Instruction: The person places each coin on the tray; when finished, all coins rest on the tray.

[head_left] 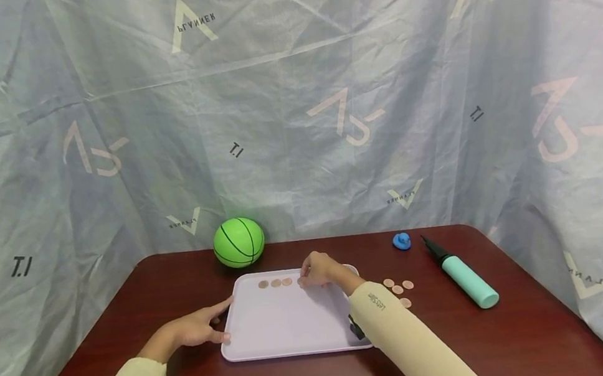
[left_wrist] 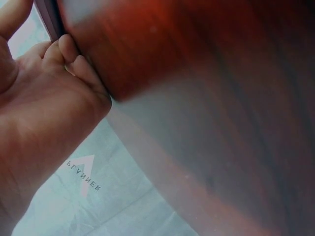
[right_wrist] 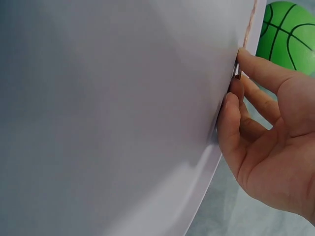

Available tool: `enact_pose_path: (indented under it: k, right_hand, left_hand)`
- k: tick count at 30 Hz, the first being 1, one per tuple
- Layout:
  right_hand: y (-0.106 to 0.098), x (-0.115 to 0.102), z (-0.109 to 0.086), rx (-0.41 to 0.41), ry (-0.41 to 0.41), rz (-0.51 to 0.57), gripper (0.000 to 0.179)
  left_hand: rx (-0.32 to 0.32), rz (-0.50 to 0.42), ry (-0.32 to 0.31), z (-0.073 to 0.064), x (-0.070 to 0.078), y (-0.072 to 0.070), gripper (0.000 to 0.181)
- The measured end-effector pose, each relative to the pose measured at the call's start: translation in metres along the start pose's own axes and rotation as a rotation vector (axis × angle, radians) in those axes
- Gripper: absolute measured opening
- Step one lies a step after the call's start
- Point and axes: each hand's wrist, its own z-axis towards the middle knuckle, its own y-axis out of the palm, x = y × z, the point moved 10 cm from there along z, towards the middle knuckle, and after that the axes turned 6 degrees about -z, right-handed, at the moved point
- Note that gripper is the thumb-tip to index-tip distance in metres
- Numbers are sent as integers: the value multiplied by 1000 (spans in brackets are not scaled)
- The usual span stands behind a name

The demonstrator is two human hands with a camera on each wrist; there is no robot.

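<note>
A white rectangular tray [head_left: 289, 321] lies on the dark red table. My left hand [head_left: 197, 327] rests at its left side in the head view, thumb at the rim and the other fingers spread farther up that edge. Over the tray's far edge, my right hand [head_left: 319, 269] pinches a copper-coloured coin [head_left: 301, 283] between thumb and fingertips, down at the tray surface. Three similar coins [head_left: 276, 283] lie in a row just left of it, along the far rim. In the right wrist view the fingertips partly hide the pinched coin [right_wrist: 238, 74].
Several loose coins [head_left: 397, 290] lie on the table right of the tray, partly behind the right sleeve. A green ball [head_left: 238, 243] sits behind the tray. At the right are a blue rubber duck [head_left: 401, 241] and a mint-green hand pump [head_left: 470, 281] with a black nozzle.
</note>
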Motion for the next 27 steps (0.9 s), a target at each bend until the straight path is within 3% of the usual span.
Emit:
enact_pose_path:
  k: [16,27]
  right_hand:
    - [-1,-3,3,24,31,26,16]
    - [1,-1,0,23,27,33,17]
  left_hand:
    - [6,20,12,-2,4,-2,95]
    - [21,14,-22,-1,1,-1,95]
